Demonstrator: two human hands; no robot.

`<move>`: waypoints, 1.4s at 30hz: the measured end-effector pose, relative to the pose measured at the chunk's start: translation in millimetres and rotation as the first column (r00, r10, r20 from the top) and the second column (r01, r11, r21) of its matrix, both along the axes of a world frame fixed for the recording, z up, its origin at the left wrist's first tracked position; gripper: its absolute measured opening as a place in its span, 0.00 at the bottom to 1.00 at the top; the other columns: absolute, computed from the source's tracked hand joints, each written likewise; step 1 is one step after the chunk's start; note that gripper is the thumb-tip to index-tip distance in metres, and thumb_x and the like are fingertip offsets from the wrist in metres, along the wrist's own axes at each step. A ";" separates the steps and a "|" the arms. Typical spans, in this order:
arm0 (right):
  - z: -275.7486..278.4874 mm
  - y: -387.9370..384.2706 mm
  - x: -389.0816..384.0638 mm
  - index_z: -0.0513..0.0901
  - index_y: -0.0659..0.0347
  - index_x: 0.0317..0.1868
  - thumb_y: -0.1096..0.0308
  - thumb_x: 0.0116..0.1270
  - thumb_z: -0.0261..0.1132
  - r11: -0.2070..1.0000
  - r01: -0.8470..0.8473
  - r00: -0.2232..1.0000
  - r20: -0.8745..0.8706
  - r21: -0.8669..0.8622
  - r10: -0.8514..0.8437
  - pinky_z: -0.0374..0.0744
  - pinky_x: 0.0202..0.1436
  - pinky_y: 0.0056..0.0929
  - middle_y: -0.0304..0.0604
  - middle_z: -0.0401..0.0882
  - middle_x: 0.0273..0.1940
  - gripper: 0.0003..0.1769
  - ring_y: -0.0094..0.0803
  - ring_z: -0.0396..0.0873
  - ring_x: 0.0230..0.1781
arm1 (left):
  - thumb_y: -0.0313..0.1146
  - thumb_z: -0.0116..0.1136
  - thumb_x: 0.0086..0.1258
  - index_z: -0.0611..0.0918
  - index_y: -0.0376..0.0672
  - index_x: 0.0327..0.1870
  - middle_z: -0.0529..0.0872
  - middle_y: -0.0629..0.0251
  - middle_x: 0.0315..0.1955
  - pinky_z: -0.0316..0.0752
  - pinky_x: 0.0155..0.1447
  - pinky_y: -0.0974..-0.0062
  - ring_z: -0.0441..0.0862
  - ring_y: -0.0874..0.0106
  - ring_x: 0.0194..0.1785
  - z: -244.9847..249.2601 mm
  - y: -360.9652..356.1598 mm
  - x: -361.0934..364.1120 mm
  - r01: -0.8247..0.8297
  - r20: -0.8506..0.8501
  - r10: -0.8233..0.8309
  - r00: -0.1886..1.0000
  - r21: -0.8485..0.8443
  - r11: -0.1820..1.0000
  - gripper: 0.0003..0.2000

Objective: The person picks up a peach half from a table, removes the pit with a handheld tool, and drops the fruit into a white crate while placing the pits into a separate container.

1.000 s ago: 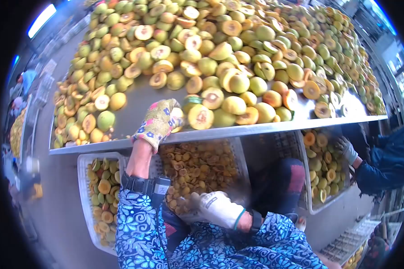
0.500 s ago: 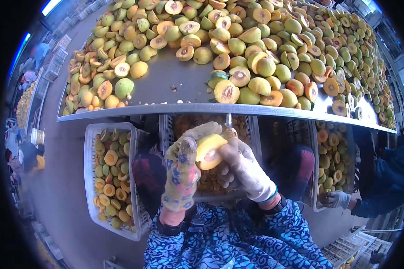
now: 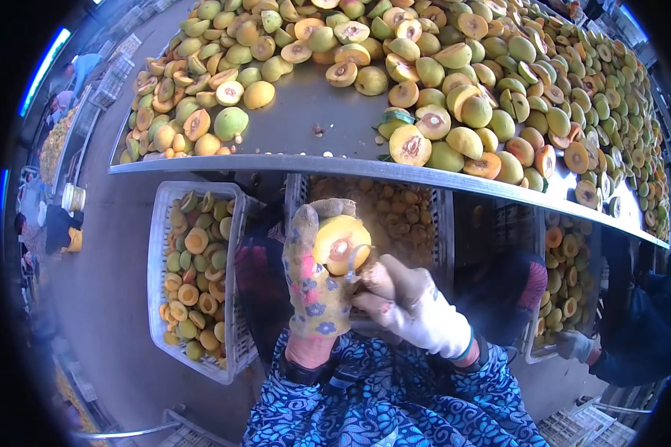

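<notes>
My left hand [image 3: 317, 279], in a flower-patterned glove, holds a yellow peach half [image 3: 335, 242] with its cut face and brown stone hollow turned up. In a pale, stained glove, my right hand [image 3: 414, 305] is closed round a coring tool with a curved metal loop [image 3: 358, 258]. The loop lies at the lower right edge of the cut face; my fingers hide most of the handle. Beneath both hands stands a crate [image 3: 443, 231] with small pieces of fruit or stones in it.
A metal table [image 3: 291, 119] ahead bears a large heap of halved peaches [image 3: 492, 82]. At my left is a white crate [image 3: 156, 276] of peach halves, and another crate [image 3: 529, 343] is on the right. A co-worker's gloved hand [image 3: 574, 346] is beside that crate.
My right hand has moved down and back from the peach half, and the tool's loop now shows at the fruit. The cut face has turned up towards me. The whole view has shifted slightly.
</notes>
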State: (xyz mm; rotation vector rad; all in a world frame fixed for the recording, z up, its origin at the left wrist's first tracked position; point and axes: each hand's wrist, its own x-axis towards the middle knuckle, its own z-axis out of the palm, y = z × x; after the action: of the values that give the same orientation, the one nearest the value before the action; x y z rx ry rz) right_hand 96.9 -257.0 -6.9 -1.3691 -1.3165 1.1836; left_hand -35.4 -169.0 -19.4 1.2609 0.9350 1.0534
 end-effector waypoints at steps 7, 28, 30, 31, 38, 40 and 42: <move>-11.3 2.5 -5.8 0.75 0.64 0.47 0.56 0.73 0.62 0.999 0.050 0.996 -0.069 -0.011 -0.050 0.78 0.35 0.37 0.55 0.82 0.30 0.18 0.47 0.85 0.30 | 0.46 0.39 0.81 0.71 0.40 0.52 0.79 0.54 0.52 0.79 0.60 0.64 0.80 0.65 0.54 0.7 -12.4 15.0 0.094 0.298 -0.086 0.951 -0.011 0.996 0.17; -23.5 -5.7 6.2 0.77 0.68 0.49 0.56 0.71 0.60 0.984 -0.158 0.832 -0.526 0.082 0.177 0.79 0.40 0.33 0.48 0.82 0.33 0.20 0.34 0.80 0.35 | 0.51 0.53 0.71 0.80 0.38 0.37 0.86 0.56 0.33 0.77 0.38 0.70 0.84 0.66 0.35 -3.1 -2.6 19.3 0.165 0.028 -0.177 0.984 0.238 0.957 0.21; -21.4 -3.4 13.1 0.78 0.68 0.48 0.56 0.71 0.60 0.987 -0.154 0.865 -0.476 0.055 0.162 0.79 0.38 0.31 0.47 0.81 0.33 0.20 0.34 0.81 0.34 | 0.52 0.54 0.70 0.80 0.38 0.36 0.86 0.56 0.33 0.77 0.37 0.70 0.84 0.66 0.34 -3.8 5.0 18.8 0.236 0.022 -0.247 0.969 0.218 0.947 0.21; -17.3 -5.7 16.8 0.78 0.67 0.48 0.56 0.71 0.60 0.987 -0.156 0.893 -0.423 0.032 0.155 0.79 0.37 0.30 0.45 0.81 0.33 0.20 0.33 0.81 0.34 | 0.52 0.54 0.70 0.80 0.38 0.36 0.86 0.56 0.33 0.77 0.37 0.70 0.84 0.67 0.34 -3.7 6.7 18.0 0.282 0.018 -0.293 0.956 0.212 0.936 0.21; -38.4 -11.0 10.2 0.75 0.56 0.36 0.54 0.72 0.60 0.933 -0.356 0.562 -0.809 -0.049 0.172 0.69 0.13 0.18 0.33 0.72 0.19 0.14 0.20 0.70 0.12 | 0.53 0.57 0.66 0.80 0.39 0.33 0.87 0.57 0.32 0.77 0.34 0.71 0.84 0.69 0.34 4.4 50.4 21.9 0.717 -0.075 -0.722 0.688 0.223 0.660 0.21; -40.3 -12.3 2.8 0.74 0.56 0.36 0.55 0.73 0.60 0.900 -0.436 0.391 -0.901 -0.001 0.189 0.67 0.12 0.17 0.31 0.70 0.19 0.13 0.19 0.68 0.12 | 0.50 0.51 0.75 0.76 0.37 0.59 0.83 0.52 0.50 0.77 0.52 0.66 0.82 0.63 0.48 19.0 87.7 21.5 0.948 -0.377 -0.894 0.242 0.288 0.136 0.24; -38.7 -12.4 1.0 0.74 0.55 0.36 0.57 0.74 0.59 0.857 -0.512 0.206 -0.960 0.059 0.190 0.65 0.12 0.16 0.30 0.69 0.18 0.12 0.17 0.67 0.12 | 0.49 0.50 0.76 0.75 0.38 0.61 0.82 0.52 0.52 0.76 0.54 0.65 0.81 0.62 0.50 13.7 67.6 12.8 0.838 -0.181 -0.822 0.540 0.202 0.506 0.24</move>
State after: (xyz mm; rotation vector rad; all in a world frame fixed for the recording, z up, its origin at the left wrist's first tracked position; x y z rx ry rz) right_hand 98.0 -269.4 -45.6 -0.1971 -0.5154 2.1161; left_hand -22.6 -101.4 -5.6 1.7170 0.1066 0.3383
